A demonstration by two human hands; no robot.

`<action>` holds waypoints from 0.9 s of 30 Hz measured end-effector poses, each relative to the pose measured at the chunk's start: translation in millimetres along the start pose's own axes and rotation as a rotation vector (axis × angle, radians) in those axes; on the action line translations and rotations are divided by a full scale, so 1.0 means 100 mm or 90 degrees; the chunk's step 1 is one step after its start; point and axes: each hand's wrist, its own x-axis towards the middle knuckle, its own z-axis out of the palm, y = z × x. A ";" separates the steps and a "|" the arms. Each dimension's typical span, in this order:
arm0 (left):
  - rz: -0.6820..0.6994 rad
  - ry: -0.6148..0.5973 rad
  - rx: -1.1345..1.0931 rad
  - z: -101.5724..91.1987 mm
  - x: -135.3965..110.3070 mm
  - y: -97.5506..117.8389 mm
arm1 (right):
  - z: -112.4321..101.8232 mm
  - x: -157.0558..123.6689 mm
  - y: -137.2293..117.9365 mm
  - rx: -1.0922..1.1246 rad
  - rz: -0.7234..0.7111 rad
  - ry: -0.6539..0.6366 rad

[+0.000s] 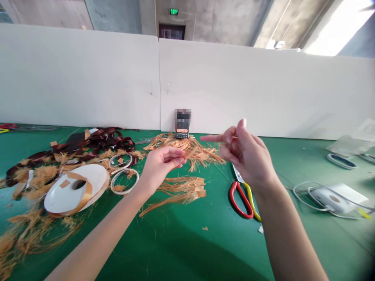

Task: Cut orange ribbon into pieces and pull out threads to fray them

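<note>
My left hand [161, 163] hovers over the green table [187, 242] with its fingers pinched together beside a heap of frayed orange ribbon threads [190, 150]. It seems to pinch fine threads from that heap. My right hand [244, 154] is raised a little to the right, fingers curled, thumb up and forefinger pointing left toward the other hand. Whether a thread runs between the two hands is too fine to see. More cut strips of frayed orange ribbon [181, 191] lie just below my left hand.
A white spool of orange ribbon [76, 188] and two thin rings [124, 180] lie at the left, with dark brown ribbon [96, 142] behind. Red and yellow scissors [243, 197] lie under my right wrist. A white device with cable [334, 197] sits right. A phone [183, 128] leans on the white partition.
</note>
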 end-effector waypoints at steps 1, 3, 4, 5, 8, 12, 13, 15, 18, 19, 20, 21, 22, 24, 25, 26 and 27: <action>0.001 0.004 -0.007 0.00 0.00 0.01 | -0.01 0.00 0.01 -0.062 0.028 0.010; 0.004 0.011 -0.018 0.01 0.00 0.03 | -0.03 -0.01 0.02 -0.172 0.125 -0.050; 0.004 0.015 -0.018 0.02 0.00 0.04 | -0.05 -0.01 0.02 -0.200 0.179 -0.125; 0.002 0.017 -0.013 0.02 0.00 0.05 | -0.06 -0.01 0.02 -0.203 0.225 -0.220; -0.002 0.015 0.002 0.03 0.00 0.06 | -0.12 -0.02 0.00 -0.069 0.251 -0.468; -0.013 0.003 -0.026 0.04 -0.02 0.08 | -0.13 -0.01 -0.02 0.130 0.112 -0.347; -0.020 0.001 -0.034 0.04 -0.02 0.08 | -0.11 -0.01 -0.02 0.144 0.073 -0.275; -0.035 0.007 -0.050 0.04 -0.03 0.10 | -0.07 -0.01 0.01 0.133 0.002 -0.165; -0.053 0.015 -0.082 0.05 -0.04 0.12 | -0.02 0.01 0.10 0.019 -0.110 -0.101; -0.059 0.014 -0.093 0.06 -0.04 0.12 | -0.02 0.02 0.13 -0.054 -0.147 -0.080; -0.066 0.013 -0.102 0.06 -0.03 0.12 | -0.01 0.03 0.16 -0.137 -0.183 -0.055; -0.072 0.012 -0.108 0.07 -0.03 0.12 | -0.01 0.04 0.18 -0.223 -0.216 -0.027; -0.080 0.013 -0.113 0.07 -0.03 0.12 | -0.01 0.04 0.20 -0.301 -0.245 0.003; -0.092 0.009 -0.124 0.07 -0.03 0.11 | 0.00 0.05 0.22 -0.414 -0.290 0.061; -0.097 0.007 -0.132 0.07 -0.03 0.11 | 0.01 0.05 0.22 -0.444 -0.305 0.083; -0.102 0.004 -0.140 0.06 -0.03 0.11 | 0.02 0.05 0.21 -0.458 -0.312 0.097; -0.108 0.002 -0.146 0.06 -0.03 0.11 | 0.02 0.04 0.20 -0.459 -0.312 0.102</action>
